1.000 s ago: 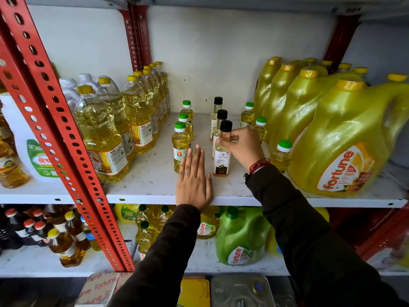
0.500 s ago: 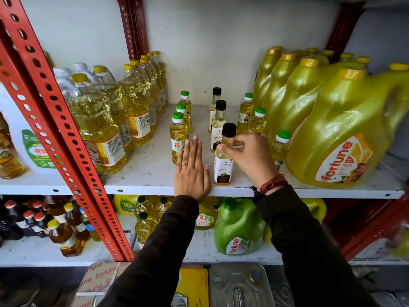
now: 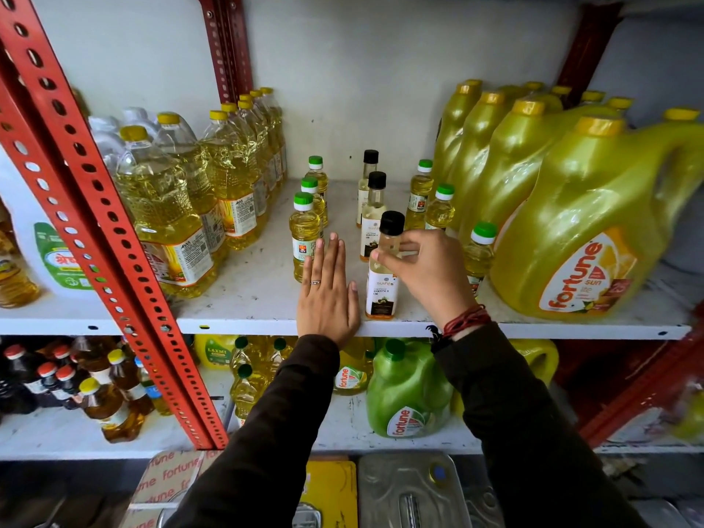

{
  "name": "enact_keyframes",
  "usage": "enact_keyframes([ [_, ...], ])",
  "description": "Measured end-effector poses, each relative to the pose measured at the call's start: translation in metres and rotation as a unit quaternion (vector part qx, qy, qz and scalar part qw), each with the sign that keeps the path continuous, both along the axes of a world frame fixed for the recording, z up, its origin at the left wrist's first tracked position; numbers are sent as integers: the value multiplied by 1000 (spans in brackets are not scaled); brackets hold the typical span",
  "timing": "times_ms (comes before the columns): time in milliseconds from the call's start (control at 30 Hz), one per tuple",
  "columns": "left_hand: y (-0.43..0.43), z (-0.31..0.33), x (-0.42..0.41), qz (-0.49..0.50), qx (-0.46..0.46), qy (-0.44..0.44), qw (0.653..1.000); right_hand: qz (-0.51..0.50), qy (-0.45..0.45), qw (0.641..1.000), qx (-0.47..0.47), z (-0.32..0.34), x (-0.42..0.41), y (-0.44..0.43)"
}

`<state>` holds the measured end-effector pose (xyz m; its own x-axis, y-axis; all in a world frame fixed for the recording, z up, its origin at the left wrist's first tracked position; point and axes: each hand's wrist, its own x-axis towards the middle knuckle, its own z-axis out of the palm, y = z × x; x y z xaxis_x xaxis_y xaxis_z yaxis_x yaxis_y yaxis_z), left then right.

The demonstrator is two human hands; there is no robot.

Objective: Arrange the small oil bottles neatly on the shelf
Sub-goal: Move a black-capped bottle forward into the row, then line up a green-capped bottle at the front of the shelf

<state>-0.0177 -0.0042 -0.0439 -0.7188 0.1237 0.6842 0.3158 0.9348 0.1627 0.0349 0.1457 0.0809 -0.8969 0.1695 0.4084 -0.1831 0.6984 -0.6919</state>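
Small oil bottles stand in three rows on the white shelf [image 3: 247, 299]. The left row has three green-capped yellow bottles [image 3: 304, 234]. The middle row has three black-capped coconut oil bottles; the front one [image 3: 383, 287] stands upright at the shelf's front edge. My right hand [image 3: 426, 268] pinches its neck with fingertips. Two more black-capped bottles [image 3: 373, 211] stand behind it. The right row of green-capped bottles [image 3: 440, 207] runs along the big jugs. My left hand [image 3: 327, 295] lies flat, palm down, between the left and middle rows.
Tall clear oil bottles [image 3: 167, 207] fill the shelf's left side and large yellow jugs [image 3: 586, 222] its right. A red perforated upright [image 3: 87, 207] crosses in front at left. The shelf below holds a green jug [image 3: 407, 394] and several dark bottles [image 3: 95, 390].
The front black-capped bottle has come forward to the shelf's edge in my right hand. My left hand stays flat on the shelf, and the view has shifted slightly.
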Motion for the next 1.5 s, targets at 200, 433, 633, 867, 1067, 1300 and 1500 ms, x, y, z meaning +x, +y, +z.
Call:
enact_keyframes([
  [200,-1,1,1,-10,-5,0,1000,-6,-15,1000,26,2,7,-3],
  [433,-10,10,5,-31,14,13,999,-13,86,996,8,36,19,-11],
  [633,-65,3,6,-10,24,22,999,68,196,978,-24,65,14,-56],
  [867,-128,0,-2,17,12,18,1000,121,39,991,-28,48,-42,-123],
  [1067,-128,0,-3,2,6,22,1000,74,-39,996,-36,24,-84,-134],
  [1300,-124,-1,-3,2,18,23,1000,33,4,998,-60,16,-87,-129],
  [1500,-124,1,0,5,28,22,999,24,28,997,-70,17,-80,-131],
])
